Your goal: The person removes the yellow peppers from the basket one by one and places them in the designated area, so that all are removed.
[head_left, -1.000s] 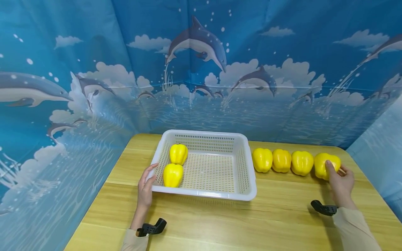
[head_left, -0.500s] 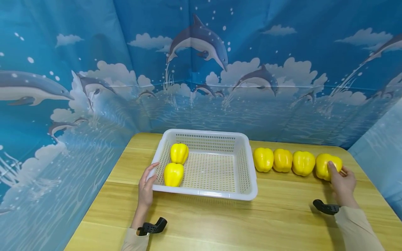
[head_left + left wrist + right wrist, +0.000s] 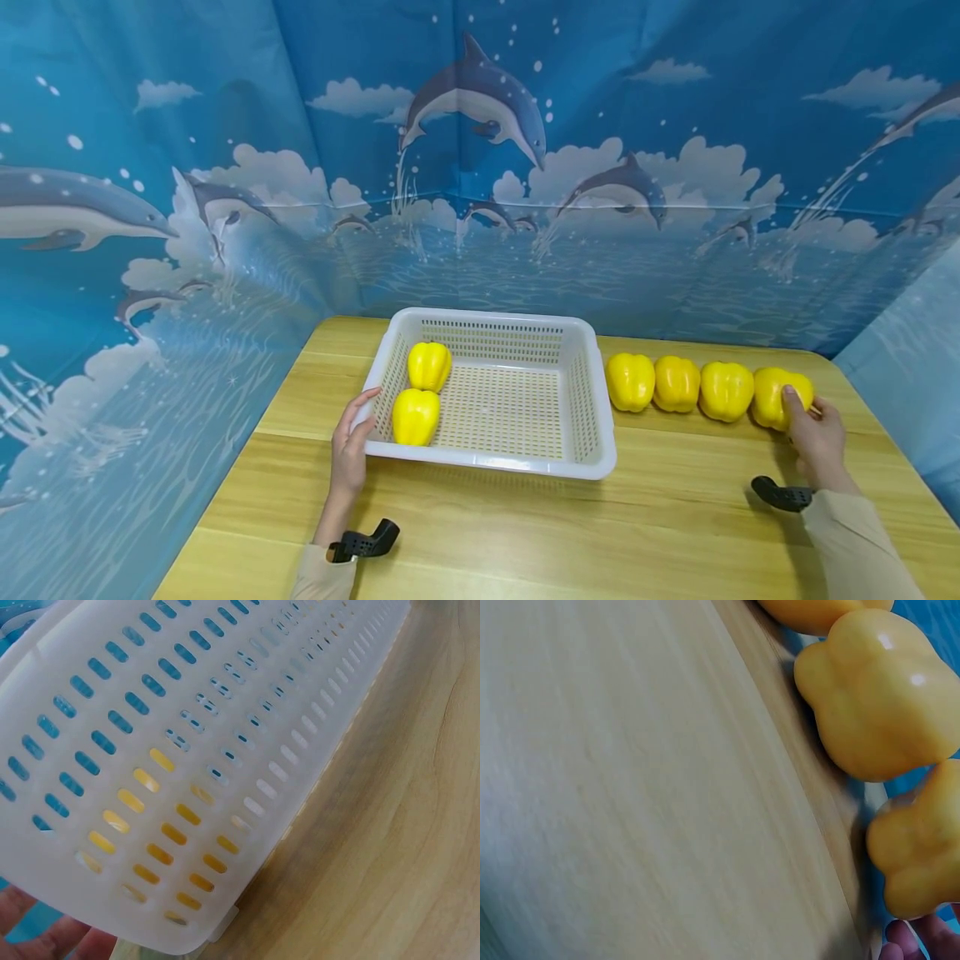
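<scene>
My left hand [image 3: 350, 446] grips the left side of a white perforated plastic basket [image 3: 487, 460] near its front corner. Two yellow bell peppers sit inside along the left wall, a rear one [image 3: 429, 367] and a front one [image 3: 416, 417]. At the right, my right hand [image 3: 819, 439] holds the end bell pepper [image 3: 772, 400] of a row, thumb on its near side and fingers round its right side. In the right wrist view only some fingertips [image 3: 904, 941] show, under that pepper [image 3: 915, 855]. The left wrist view shows left fingers [image 3: 56, 937] at the basket's corner.
Beside the basket's right wall, more yellow bell peppers stand in line: one [image 3: 630, 382], a middle one [image 3: 676, 384] and one [image 3: 726, 392] next to the held pepper. All rest on a wooden table [image 3: 525, 533]. A dolphin-print curtain [image 3: 480, 250] hangs behind the table.
The right hand and its bell pepper have shifted slightly left, closer to the row, within the last half second. The left hand and basket hold still; the head view drifts a little.
</scene>
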`<state>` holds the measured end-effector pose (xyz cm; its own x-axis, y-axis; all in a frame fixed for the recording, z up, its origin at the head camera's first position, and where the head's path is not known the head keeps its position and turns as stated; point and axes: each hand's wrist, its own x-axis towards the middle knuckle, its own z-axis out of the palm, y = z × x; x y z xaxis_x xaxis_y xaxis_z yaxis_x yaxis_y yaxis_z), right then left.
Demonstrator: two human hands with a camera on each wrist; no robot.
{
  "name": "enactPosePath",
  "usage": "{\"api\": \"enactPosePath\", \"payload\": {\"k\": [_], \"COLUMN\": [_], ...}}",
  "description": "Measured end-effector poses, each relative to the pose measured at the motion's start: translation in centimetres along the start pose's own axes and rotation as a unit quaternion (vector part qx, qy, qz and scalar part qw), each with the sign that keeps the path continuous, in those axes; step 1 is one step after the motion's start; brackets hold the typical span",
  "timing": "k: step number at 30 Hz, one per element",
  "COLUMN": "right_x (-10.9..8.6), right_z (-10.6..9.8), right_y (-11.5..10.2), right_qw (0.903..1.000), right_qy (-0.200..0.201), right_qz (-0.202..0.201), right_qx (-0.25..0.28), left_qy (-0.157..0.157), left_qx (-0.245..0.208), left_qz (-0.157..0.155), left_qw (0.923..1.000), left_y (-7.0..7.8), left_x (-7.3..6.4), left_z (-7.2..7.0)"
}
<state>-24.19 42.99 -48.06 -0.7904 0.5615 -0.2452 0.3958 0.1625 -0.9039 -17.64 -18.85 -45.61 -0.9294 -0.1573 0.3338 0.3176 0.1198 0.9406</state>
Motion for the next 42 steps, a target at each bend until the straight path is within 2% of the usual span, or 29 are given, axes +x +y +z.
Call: {"api": "enactPosePath", "payload": {"k": [9,17,22,29,38,42], "right_x": [0.2,0.1,0.1,-0.1,-0.5,-0.9], "right_z": [-0.2,-0.2,-0.4,-0.6,-0.8,-0.7], "right_y": [0.0,0.0,0.1,0.0,0.4,0.3], "right_qw": [0.9986,0.9975,0.9976,0.9981,0.9981,0.9987], "right_qy": [-0.020,-0.043,-0.057,-0.056,-0.052,-0.034], "right_qz": [-0.021,-0.013,-0.006,0.020,0.027,0.033], "right_qx": [-0.044,-0.055,-0.038,0.018,0.019,0.021], "left_qy": [-0.001,0.002,0.006,0.001,0.003,0.004], "left_qx": [-0.009,-0.006,0.006,0.004,0.002,0.004], "left_qz": [0.012,0.007,-0.007,-0.008,0.001,-0.002], "left_qw": [0.9999,1.0000,0.9999,1.0000,1.0000,1.0000], "left_y": [0.0,0.1,0.3,0.4,0.1,0.1], "left_x": [0.1,0.0,0.0,0.1,0.1,0.0], "left_z": [0.0,-0.1,0.0,0.1,0.0,0.0]}}
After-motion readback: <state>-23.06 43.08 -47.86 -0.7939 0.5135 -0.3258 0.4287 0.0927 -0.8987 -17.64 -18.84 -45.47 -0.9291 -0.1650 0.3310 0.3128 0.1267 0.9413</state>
